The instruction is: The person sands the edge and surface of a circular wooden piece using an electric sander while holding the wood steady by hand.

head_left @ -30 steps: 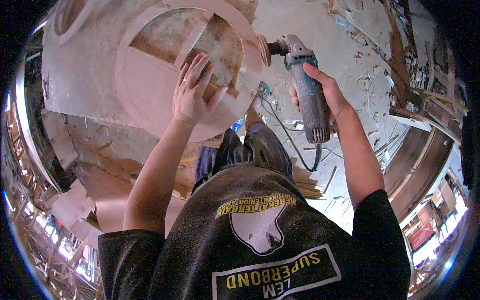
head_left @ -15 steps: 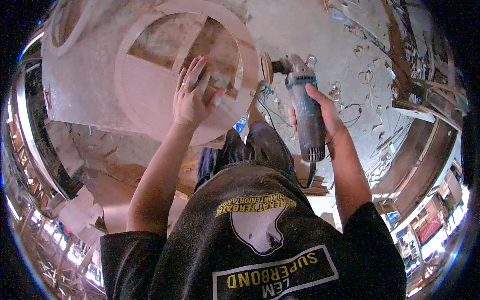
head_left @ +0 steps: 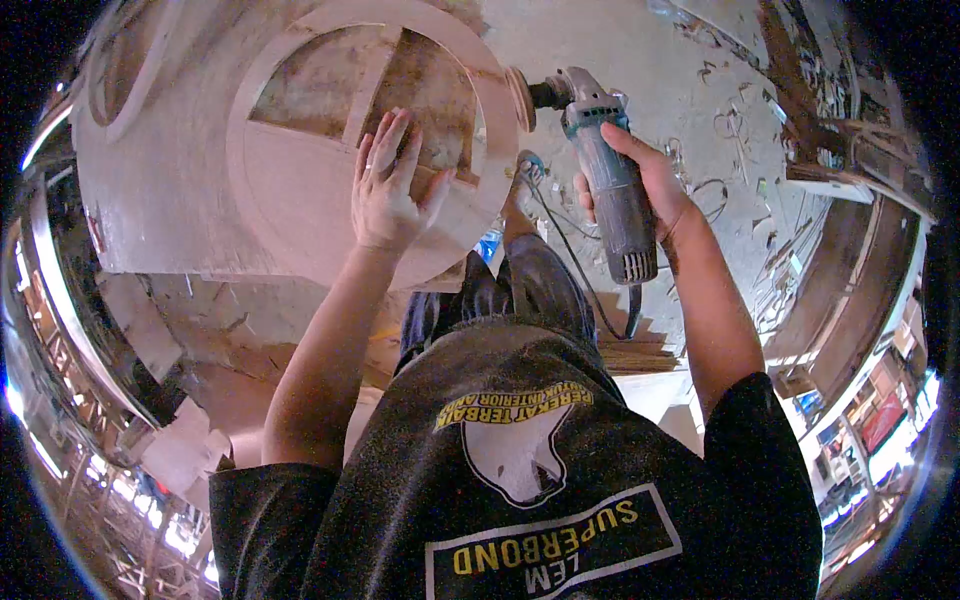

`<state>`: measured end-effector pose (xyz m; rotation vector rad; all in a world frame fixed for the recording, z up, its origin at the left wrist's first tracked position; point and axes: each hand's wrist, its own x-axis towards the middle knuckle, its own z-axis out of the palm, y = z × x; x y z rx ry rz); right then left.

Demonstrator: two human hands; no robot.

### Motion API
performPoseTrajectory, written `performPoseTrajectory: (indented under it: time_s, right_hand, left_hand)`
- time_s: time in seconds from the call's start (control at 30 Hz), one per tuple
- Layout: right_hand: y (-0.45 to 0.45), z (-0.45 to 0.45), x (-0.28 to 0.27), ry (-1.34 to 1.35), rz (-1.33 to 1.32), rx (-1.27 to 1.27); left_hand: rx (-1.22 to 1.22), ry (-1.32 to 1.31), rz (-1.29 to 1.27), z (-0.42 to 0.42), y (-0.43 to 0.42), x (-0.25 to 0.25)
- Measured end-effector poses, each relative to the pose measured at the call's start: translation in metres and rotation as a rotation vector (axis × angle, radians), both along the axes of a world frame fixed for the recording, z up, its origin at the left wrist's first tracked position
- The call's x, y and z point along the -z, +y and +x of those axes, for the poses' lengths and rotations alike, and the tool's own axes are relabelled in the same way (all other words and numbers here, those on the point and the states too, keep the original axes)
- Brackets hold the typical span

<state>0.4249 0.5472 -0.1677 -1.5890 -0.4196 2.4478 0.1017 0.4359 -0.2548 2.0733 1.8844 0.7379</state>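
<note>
A round wooden frame (head_left: 300, 190) with cut-out openings and a crossbar lies on the worktable. My left hand (head_left: 390, 190) rests flat on it, fingers stretched out over the crossbar area. In my right hand (head_left: 650, 175) is an angle grinder (head_left: 615, 185), its body gripped from the side with the thumb on top. The sanding disc (head_left: 520, 98) on the grinder stands on edge against the frame's right outer rim; whether it is spinning I cannot tell. From the grinder's lower end a dark cord (head_left: 610, 320) loops down.
The worktable (head_left: 160, 220) carries another curved wooden ring (head_left: 105, 105) at the far left. Scraps and offcuts litter the concrete floor (head_left: 690, 90) to the right. Stacked boards (head_left: 640, 357) lie beside my legs, and a sandalled foot (head_left: 530, 165) shows below the disc.
The grinder has moved slightly up and left along the frame's right rim, its disc now higher. My left hand stays on the frame. The view has shifted a little.
</note>
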Motion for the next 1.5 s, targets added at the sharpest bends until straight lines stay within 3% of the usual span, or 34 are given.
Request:
performPoseTrajectory:
  time_s: [0.53, 0.83, 1.13, 1.4, 1.5]
  right_hand:
    - [-0.124, -0.020, 0.004, -0.079, 0.003, 0.294]
    - [-0.180, -0.036, 0.003, -0.051, -0.011, 0.406]
    - [-0.232, -0.044, 0.001, 0.036, -0.165, 0.495]
    - [-0.251, 0.012, -0.017, -0.168, -0.104, 0.482]
    - [-0.240, 0.032, -0.026, -0.281, -0.069, 0.590]
  left_hand:
    - [0.077, 0.051, -0.106, -0.007, -0.001, -0.001]
    - [0.065, 0.134, -0.034, -0.005, 0.000, 0.008]
    - [0.055, 0.119, -0.034, -0.002, 0.000, 0.004]
    - [0.087, 0.101, 0.042, 0.006, -0.001, 0.004]
    - [-0.043, 0.048, -0.144, 0.053, 0.008, -0.034]
